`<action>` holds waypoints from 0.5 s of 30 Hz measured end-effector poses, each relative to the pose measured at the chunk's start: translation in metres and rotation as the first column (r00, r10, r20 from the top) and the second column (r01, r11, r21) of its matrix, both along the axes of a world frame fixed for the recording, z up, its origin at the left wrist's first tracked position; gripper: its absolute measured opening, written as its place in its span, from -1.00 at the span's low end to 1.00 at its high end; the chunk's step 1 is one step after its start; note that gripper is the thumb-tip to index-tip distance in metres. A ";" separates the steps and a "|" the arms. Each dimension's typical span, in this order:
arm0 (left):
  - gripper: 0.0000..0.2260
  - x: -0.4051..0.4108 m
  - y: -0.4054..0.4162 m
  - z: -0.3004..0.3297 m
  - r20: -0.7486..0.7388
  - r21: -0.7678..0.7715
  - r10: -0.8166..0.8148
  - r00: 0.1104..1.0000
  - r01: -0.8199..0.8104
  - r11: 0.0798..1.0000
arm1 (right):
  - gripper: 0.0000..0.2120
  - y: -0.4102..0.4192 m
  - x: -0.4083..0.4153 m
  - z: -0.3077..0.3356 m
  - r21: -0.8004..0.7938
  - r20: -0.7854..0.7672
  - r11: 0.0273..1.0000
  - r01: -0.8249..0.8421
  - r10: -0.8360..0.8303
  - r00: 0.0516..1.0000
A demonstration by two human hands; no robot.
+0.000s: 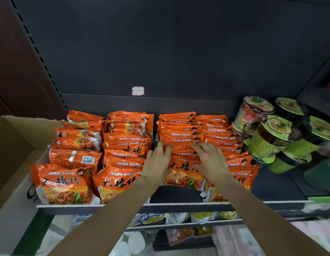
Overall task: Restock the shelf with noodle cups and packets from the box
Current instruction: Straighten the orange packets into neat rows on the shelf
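Note:
Several rows of orange noodle packets stand on the dark shelf. My left hand and my right hand reach into the third row from the left, fingers spread and nearly straight, touching the tops of the packets there. Between my wrists leans the row's front packet. Green and red noodle cups are stacked at the shelf's right end. The open cardboard box sits at the left, level with the shelf.
A white price sticker is on the shelf's dark back panel. Below the shelf edge lower shelves hold white and yellow packets. A brown wall rises on the left. Bare shelf shows at the right front.

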State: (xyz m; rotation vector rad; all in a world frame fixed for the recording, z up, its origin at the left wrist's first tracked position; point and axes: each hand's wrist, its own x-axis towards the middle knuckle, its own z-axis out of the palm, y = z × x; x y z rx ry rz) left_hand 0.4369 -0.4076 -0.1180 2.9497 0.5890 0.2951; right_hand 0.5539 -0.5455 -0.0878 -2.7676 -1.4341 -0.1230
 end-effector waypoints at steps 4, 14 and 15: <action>-0.32 -0.001 0.001 0.001 0.005 -0.072 0.012 1.000 -0.012 0.997 | -0.38 0.000 -0.001 -0.006 0.038 0.045 0.998 -0.047 0.046 0.998; -0.39 0.010 0.012 0.037 0.111 -0.860 0.243 0.964 -0.030 0.509 | -0.17 0.001 0.003 -0.005 -0.025 -0.102 0.999 -0.027 0.025 0.995; -0.42 0.010 0.011 0.037 0.103 -0.879 0.242 0.965 -0.026 0.477 | -0.15 0.001 0.003 -0.006 -0.033 -0.107 0.999 -0.027 0.023 0.994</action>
